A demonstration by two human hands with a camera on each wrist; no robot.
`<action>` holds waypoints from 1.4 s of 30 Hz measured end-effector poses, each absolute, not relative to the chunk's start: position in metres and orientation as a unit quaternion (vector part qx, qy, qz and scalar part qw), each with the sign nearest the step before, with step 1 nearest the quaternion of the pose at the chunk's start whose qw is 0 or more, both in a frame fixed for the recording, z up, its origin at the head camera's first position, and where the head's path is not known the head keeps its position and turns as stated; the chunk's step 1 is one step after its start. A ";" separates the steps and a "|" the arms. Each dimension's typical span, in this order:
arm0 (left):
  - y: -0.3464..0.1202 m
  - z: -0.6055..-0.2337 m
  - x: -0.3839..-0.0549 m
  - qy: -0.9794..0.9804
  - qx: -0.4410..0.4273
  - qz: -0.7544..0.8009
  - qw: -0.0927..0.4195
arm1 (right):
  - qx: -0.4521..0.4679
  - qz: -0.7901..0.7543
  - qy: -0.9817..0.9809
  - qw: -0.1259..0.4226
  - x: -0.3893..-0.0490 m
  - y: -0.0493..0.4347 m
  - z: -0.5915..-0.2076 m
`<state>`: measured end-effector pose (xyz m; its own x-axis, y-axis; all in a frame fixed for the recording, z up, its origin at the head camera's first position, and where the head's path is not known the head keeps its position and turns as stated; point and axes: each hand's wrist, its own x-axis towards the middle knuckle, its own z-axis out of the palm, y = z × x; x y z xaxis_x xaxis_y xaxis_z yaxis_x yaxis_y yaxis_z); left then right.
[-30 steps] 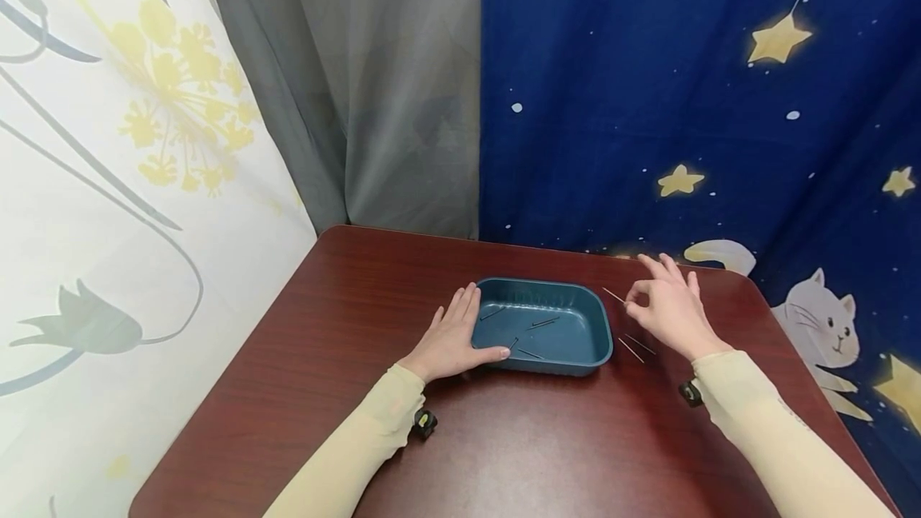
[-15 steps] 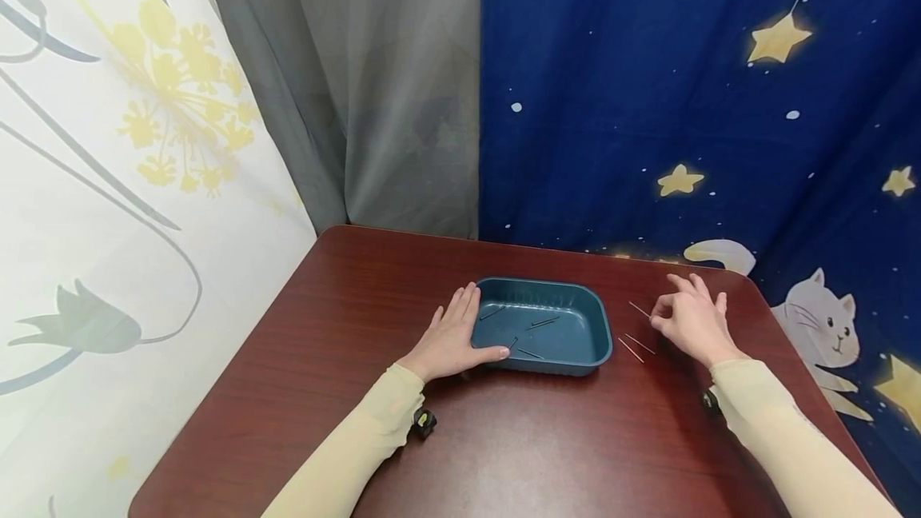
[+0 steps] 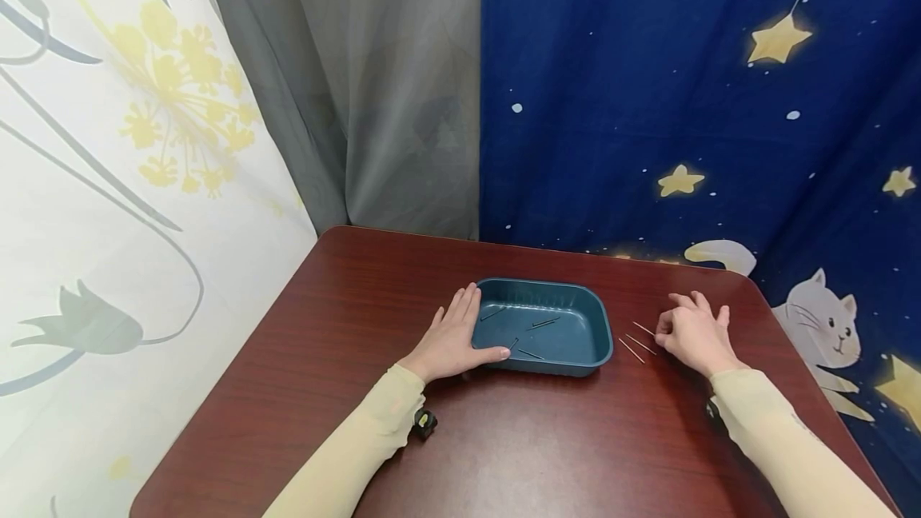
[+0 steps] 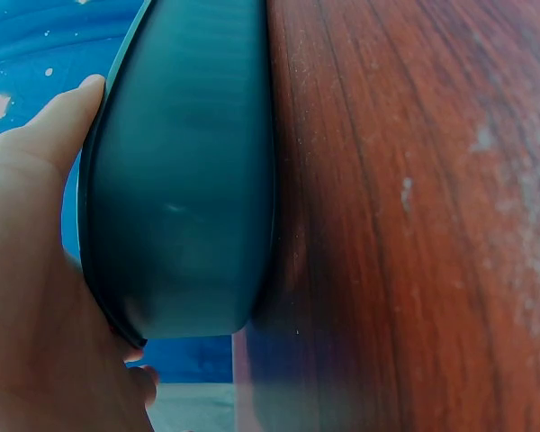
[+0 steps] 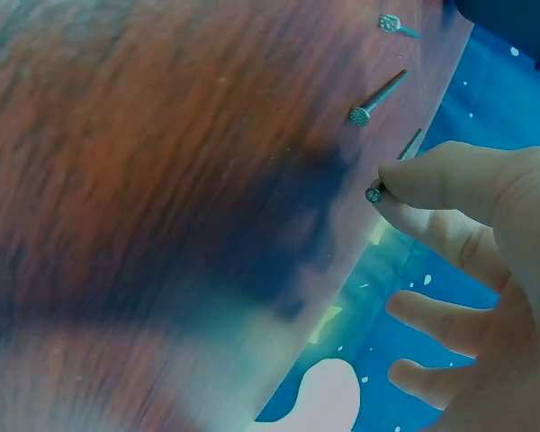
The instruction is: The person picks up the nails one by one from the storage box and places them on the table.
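My left hand [image 3: 452, 338] rests with straight fingers on the left end of a blue-green plastic tray [image 3: 557, 368]. In the left wrist view its thumb [image 4: 76, 108] lies along the tray's rim, and the other fingers are mostly hidden. Several dark nails [image 3: 544, 323] lie scattered in the tray. To the right of it, my right hand [image 3: 694, 336] pinches a nail [image 5: 373, 193] between thumb and forefinger, low over the table, its other fingers spread. Beside that one, two nails [image 5: 378, 99] lie on the table, roughly parallel, their heads towards the right wrist camera.
The reddish-brown wooden table [image 3: 518, 438] has rounded corners. A grey curtain [image 3: 413, 102] and a blue star-patterned curtain [image 3: 612, 86] hang behind its far edge. A white flower-patterned curtain [image 3: 108, 246] hangs at the left.
With the nail pinched in it, my right hand has moved right, away from the tray, and down beside the two nails on the table. My left hand and the tray have stayed put.
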<state>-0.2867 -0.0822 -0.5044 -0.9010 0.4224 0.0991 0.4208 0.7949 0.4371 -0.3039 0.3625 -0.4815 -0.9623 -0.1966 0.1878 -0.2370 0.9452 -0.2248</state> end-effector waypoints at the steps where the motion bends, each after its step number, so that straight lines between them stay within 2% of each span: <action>1: -0.082 -0.504 -0.287 0.948 0.222 0.230 0.002 | 0.112 0.122 -0.983 0.083 -0.303 0.363 -0.482; 16: -0.082 -0.503 -0.285 0.948 0.219 0.229 0.007 | 0.123 0.093 -0.983 0.102 -0.298 0.363 -0.492; 34: -0.083 -0.505 -0.287 0.949 0.220 0.227 0.006 | 0.119 0.085 -0.983 0.112 -0.297 0.357 -0.484; 42: -0.082 -0.505 -0.286 0.949 0.219 0.225 0.008 | 0.144 0.095 -0.974 0.149 -0.297 0.335 -0.467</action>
